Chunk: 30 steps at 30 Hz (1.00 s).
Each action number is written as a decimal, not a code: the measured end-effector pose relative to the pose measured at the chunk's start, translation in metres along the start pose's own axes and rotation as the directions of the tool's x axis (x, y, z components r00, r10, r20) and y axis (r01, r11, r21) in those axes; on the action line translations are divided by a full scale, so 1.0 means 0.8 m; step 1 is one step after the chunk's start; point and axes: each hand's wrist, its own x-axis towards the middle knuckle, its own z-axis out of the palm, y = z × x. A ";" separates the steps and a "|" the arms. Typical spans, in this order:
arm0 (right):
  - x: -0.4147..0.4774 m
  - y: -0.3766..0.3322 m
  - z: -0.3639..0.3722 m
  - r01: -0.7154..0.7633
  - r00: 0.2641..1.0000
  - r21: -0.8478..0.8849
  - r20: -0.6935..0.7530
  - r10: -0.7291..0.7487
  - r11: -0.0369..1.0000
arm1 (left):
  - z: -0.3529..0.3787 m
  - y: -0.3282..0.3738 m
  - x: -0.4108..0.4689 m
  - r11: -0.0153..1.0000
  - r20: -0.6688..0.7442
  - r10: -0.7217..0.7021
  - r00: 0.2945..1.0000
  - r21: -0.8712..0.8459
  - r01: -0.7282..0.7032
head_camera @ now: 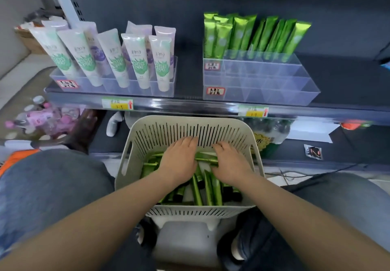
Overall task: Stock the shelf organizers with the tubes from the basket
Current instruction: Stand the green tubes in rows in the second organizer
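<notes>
Knees: blue jeans (52,186) flank both forearms, nearer the body than the hands.
Basket: a pale slotted basket (190,211) sits between the knees, and both hands are inside it.
Loose tubes: green tubes (207,190) lie heaped in the basket, under and behind both wrists, mostly pointing away from the body.
Left hand: the left hand (179,161) lies palm down on the heap with its fingers straight and nothing clasped; the fingertips nearly reach the basket's far wall.
Crosswise tube: one tube (205,157) lies sideways in the gap between the two hands, each end running under a hand.
Right hand: the right hand (230,165) is palm down with fingers bent over that tube's end (whether they pinch it or merely rest on it cannot be told).
Shelf edge: a dark shelf lip with price tags (117,104) runs just beyond the fingertips and higher.
Right organizer: a clear stepped organizer (263,93) stands up and ahead of the right hand; green tubes (253,36) stand upright in its back row only.
Left organizer: a clear organizer (162,89) ahead of the left hand holds white tubes (137,59), leaning.
</notes>
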 end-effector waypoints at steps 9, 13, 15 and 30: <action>0.030 0.021 0.036 -0.008 0.989 0.009 0.149 0.006 1.000 | 0.057 -0.030 0.011 0.990 0.237 -0.038 0.971 -0.123 0.069; 0.045 0.033 0.046 -0.011 0.982 0.023 0.190 0.006 1.000 | 0.078 -0.043 0.021 0.985 0.308 -0.057 0.950 -0.140 0.104; 0.055 0.039 0.053 -0.020 0.975 0.039 0.220 0.011 0.999 | 0.086 -0.045 0.027 0.982 0.341 -0.063 0.938 -0.144 0.118; 0.122 0.067 0.123 0.002 0.919 0.036 0.394 -0.016 0.999 | 0.137 -0.054 0.069 0.988 0.472 0.034 0.881 -0.149 0.041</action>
